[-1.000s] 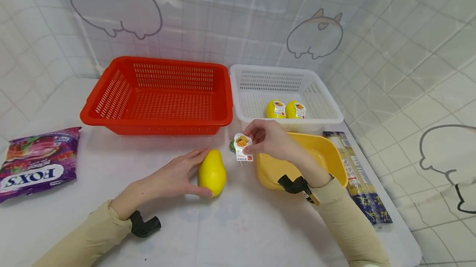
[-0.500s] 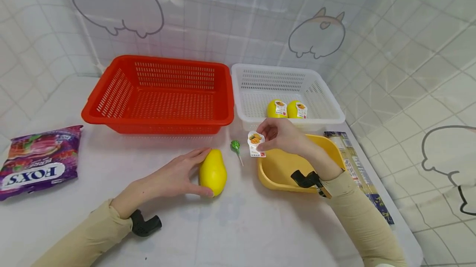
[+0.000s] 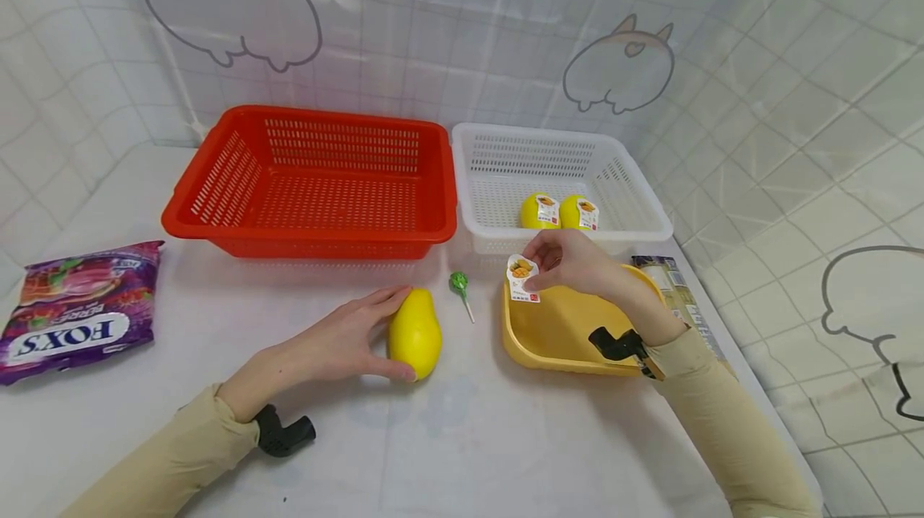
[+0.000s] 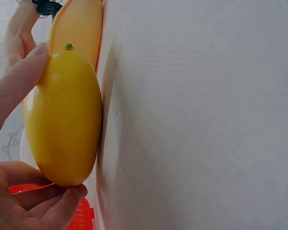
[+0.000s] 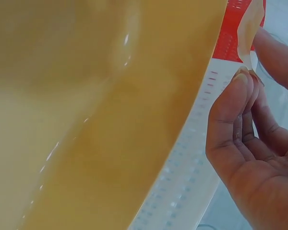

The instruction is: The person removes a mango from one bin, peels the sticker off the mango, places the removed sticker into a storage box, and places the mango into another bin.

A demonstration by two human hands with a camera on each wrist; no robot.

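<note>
A yellow mango [image 3: 415,333] lies on the white table, and my left hand [image 3: 339,341] grips it at both ends. In the left wrist view the thumb is at the mango's [image 4: 65,120] stem end and the fingertips at its other end. My right hand [image 3: 577,265] pinches a white mango-print sticker [image 3: 522,279] between thumb and finger, above the left rim of a yellow basin [image 3: 556,333]. From the right wrist view, the sticker [image 5: 250,31] stands upright between the fingertips, beside the basin wall. A green-headed lollipop [image 3: 459,284] rests on the table between the hands.
Behind stand a red basket [image 3: 325,245] and a white basket [image 3: 498,149], which holds two yellow fruits [image 3: 540,212] bearing similar stickers. A purple Fox's candy bag [image 3: 83,305] lies at the left. Right of the basin is a long printed packet [image 3: 674,293], partly hidden by the right arm.
My right hand has moved right with the sticker, from over the lollipop to the basin's rim, uncovering the lollipop. The left hand keeps its grip on the mango in the same place.
</note>
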